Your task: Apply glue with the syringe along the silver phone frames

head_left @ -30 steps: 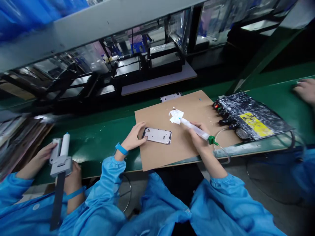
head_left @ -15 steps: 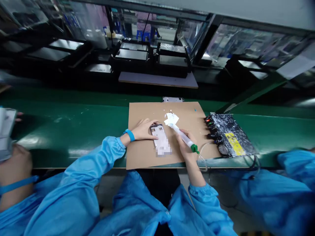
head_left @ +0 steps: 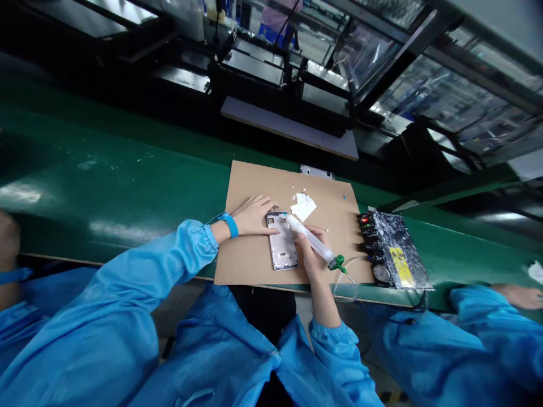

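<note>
At centre frame, on the cardboard sheet (head_left: pixel 250 260), the left hand (head_left: pixel 252 216) lies flat, fingers spread, pressing the top end of the phone frame (head_left: pixel 282 249). Just right of it, the right hand (head_left: pixel 309 252) is closed around a glue syringe (head_left: pixel 311 240), its tip at the frame's upper edge. Further right sits a speckled control box (head_left: pixel 392 249).
</note>
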`<move>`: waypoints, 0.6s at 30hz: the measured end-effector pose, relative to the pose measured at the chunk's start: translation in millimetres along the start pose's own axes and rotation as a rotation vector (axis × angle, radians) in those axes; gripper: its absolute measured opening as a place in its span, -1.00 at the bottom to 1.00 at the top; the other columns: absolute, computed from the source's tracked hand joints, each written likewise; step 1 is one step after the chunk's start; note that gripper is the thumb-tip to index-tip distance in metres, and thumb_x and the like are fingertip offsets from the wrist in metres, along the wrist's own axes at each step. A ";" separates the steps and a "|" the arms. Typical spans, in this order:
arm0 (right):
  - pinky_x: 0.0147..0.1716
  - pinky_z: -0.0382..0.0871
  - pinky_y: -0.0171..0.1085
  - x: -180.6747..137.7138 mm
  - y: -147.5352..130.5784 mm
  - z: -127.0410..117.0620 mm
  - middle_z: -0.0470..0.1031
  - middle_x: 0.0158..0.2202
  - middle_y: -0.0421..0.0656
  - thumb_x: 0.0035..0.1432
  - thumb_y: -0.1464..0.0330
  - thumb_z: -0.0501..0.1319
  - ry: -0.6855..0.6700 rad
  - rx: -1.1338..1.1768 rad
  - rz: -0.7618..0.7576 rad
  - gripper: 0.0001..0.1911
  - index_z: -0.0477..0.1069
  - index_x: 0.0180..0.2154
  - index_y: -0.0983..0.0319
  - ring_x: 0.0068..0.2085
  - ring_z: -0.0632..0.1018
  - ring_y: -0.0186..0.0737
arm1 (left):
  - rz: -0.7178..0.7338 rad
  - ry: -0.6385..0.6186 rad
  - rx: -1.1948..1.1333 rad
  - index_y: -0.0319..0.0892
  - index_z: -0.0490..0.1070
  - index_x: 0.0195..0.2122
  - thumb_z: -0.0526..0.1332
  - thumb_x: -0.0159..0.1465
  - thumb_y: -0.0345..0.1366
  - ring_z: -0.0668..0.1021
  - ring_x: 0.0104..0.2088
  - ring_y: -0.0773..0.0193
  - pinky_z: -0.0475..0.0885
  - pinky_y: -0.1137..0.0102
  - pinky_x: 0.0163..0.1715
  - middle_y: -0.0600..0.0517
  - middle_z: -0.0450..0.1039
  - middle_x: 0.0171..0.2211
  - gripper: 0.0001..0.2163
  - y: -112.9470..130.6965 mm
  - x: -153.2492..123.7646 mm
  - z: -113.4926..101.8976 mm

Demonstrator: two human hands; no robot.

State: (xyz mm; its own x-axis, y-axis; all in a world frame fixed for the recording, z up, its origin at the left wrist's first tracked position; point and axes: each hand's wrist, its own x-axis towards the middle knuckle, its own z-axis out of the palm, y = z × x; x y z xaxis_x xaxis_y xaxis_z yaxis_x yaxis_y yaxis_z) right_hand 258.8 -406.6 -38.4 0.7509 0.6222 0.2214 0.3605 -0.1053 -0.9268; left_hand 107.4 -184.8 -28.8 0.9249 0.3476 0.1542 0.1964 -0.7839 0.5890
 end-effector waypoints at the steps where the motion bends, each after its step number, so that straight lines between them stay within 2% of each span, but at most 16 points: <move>1: -0.19 0.63 -0.06 -1.1 -0.4 2.0 0.70 -0.16 -0.02 0.21 -0.14 0.46 -0.019 0.010 0.008 -0.43 0.55 -0.07 0.20 -0.27 0.70 -0.04 | -0.004 0.000 0.002 -0.07 0.44 0.21 0.49 0.22 0.18 0.56 0.11 -0.08 0.43 0.05 0.21 -0.08 0.55 0.09 -0.35 0.4 -0.1 0.4; 9: -0.19 0.65 -0.06 -1.4 -0.5 0.3 0.72 -0.11 0.04 0.18 -0.16 0.48 -0.104 -0.064 0.044 -0.40 0.62 -0.06 0.21 -0.19 0.71 0.00 | -0.007 0.001 0.024 -0.10 0.45 0.23 0.49 0.22 0.18 0.55 0.13 -0.09 0.44 0.04 0.22 -0.11 0.55 0.09 -0.32 0.9 -1.1 1.8; 12: -0.24 0.64 -0.08 -0.4 0.0 0.2 0.72 -0.15 0.03 0.17 -0.16 0.48 -0.108 -0.072 0.054 -0.39 0.62 -0.07 0.22 -0.24 0.70 -0.03 | -0.007 0.001 0.029 -0.11 0.45 0.25 0.49 0.22 0.19 0.55 0.13 -0.09 0.44 0.04 0.23 -0.11 0.55 0.10 -0.30 0.9 -1.3 2.0; 18: -0.20 0.66 -0.06 -1.2 3.2 -0.7 0.72 -0.11 0.03 0.19 -0.16 0.47 -0.107 -0.081 0.051 -0.41 0.62 -0.07 0.20 -0.20 0.71 -0.02 | -0.005 0.011 0.027 -0.10 0.43 0.25 0.48 0.22 0.19 0.56 0.10 -0.08 0.45 0.04 0.20 -0.11 0.56 0.08 -0.31 0.3 -1.9 3.4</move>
State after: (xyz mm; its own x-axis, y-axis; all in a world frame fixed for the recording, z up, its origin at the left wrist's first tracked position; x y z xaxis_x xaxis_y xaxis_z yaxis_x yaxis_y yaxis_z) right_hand 259.4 -408.3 -41.5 0.7080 0.6929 0.1369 0.3698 -0.1985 -0.9077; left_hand 106.8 -187.4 -31.6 0.9202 0.3570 0.1603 0.2097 -0.7956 0.5683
